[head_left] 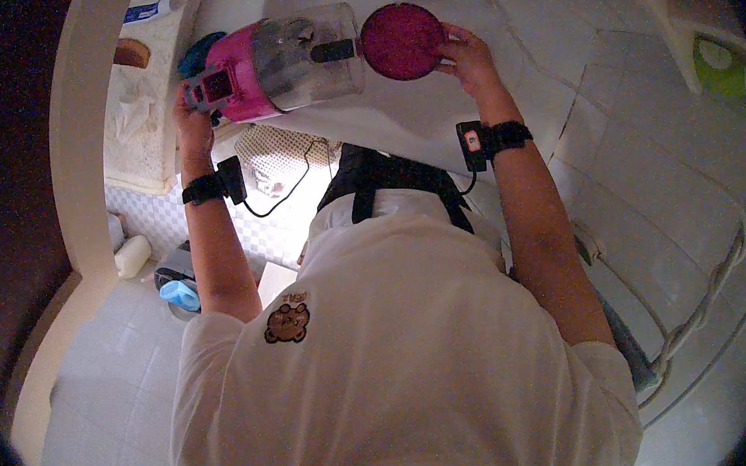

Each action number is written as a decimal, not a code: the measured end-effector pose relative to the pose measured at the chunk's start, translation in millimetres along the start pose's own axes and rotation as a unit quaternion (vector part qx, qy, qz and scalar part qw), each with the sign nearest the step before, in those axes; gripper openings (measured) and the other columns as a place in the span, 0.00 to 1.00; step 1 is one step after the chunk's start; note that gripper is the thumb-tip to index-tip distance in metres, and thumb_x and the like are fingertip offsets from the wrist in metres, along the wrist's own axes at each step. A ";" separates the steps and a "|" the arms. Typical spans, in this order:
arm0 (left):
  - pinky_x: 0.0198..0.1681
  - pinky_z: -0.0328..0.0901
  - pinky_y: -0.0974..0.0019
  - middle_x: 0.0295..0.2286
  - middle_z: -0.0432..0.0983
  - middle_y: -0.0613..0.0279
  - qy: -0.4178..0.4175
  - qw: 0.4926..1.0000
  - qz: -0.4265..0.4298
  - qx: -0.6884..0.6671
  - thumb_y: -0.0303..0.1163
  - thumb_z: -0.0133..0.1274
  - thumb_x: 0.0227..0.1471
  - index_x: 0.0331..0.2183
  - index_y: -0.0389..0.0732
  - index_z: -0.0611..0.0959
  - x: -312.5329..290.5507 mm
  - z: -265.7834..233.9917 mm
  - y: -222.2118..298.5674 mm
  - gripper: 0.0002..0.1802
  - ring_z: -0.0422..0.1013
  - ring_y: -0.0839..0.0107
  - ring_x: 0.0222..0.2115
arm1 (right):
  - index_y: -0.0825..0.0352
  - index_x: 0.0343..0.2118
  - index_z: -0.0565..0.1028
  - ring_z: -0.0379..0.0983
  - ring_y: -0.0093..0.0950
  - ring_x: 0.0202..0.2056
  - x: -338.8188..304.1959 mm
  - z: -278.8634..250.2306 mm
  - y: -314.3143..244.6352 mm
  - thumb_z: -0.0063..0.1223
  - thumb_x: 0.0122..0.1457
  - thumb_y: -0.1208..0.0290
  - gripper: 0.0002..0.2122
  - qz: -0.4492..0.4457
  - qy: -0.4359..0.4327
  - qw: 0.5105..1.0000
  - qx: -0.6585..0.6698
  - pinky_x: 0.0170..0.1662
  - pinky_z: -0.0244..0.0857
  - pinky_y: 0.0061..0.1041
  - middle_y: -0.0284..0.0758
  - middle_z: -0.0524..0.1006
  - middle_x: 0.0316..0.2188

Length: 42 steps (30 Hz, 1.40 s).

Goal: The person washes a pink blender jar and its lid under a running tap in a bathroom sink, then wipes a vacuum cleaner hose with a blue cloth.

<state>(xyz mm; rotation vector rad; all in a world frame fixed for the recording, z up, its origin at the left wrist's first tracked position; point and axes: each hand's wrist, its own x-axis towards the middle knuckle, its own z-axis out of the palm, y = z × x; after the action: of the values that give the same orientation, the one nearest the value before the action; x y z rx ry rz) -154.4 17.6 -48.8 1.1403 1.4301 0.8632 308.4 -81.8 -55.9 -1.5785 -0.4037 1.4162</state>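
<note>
My left hand (193,123) grips the pink-and-grey handle end of a clear vacuum-cleaner dust bin (302,57), which lies on its side in the air with its pink collar to the left. The inside of its clear wall looks dusty, and a dark piece shows near its right end. My right hand (470,60) pinches the right edge of a round, dark pink lid (403,41). The lid is held face-on beside the right end of the bin; whether the two touch I cannot tell.
A white basin (415,112) lies beneath my hands. On the ledge at left are a tube (152,9), a brown sponge-like block (132,53) and crumpled tissue (135,110). A patterned cloth (279,148) lies below the bin. Hoses (712,299) hang at right.
</note>
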 end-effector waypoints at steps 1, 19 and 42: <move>0.30 0.68 0.74 0.37 0.76 0.63 -0.015 1.000 0.021 -0.015 0.18 0.46 0.51 0.48 0.41 0.73 1.0 2.0 3.6 0.21 0.72 0.76 0.32 | 0.64 0.51 0.70 0.75 0.33 0.40 -0.5 -1.4 1.4 0.56 0.54 0.72 0.20 0.000 -0.002 1.000 0.011 0.40 0.72 0.35 0.38 0.77 0.42; 0.36 0.73 0.66 0.40 0.76 0.56 -0.069 0.993 -0.016 -0.089 0.19 0.41 0.52 0.48 0.38 0.73 -12.6 39.9 67.0 0.21 0.75 0.65 0.35 | 0.69 0.47 0.70 0.76 0.31 0.38 10.8 -27.2 -29.5 0.56 0.54 0.77 0.17 -0.123 0.014 0.992 0.011 0.42 0.74 0.31 0.38 0.77 0.40; 0.38 0.70 0.70 0.38 0.75 0.61 0.003 0.993 0.090 -0.070 0.14 0.46 0.49 0.40 0.36 0.74 -2.5 23.1 48.1 0.15 0.72 0.73 0.36 | 0.62 0.53 0.67 0.72 0.31 0.46 16.9 -4.3 -16.2 0.56 0.55 0.70 0.22 0.004 -0.128 0.989 0.070 0.49 0.69 0.35 0.33 0.74 0.44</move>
<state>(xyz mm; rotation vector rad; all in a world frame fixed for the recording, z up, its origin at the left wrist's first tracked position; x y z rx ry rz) -122.7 27.0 -6.9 1.1729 1.2635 1.0778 322.3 -62.7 -53.4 -1.2904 -0.4383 1.6237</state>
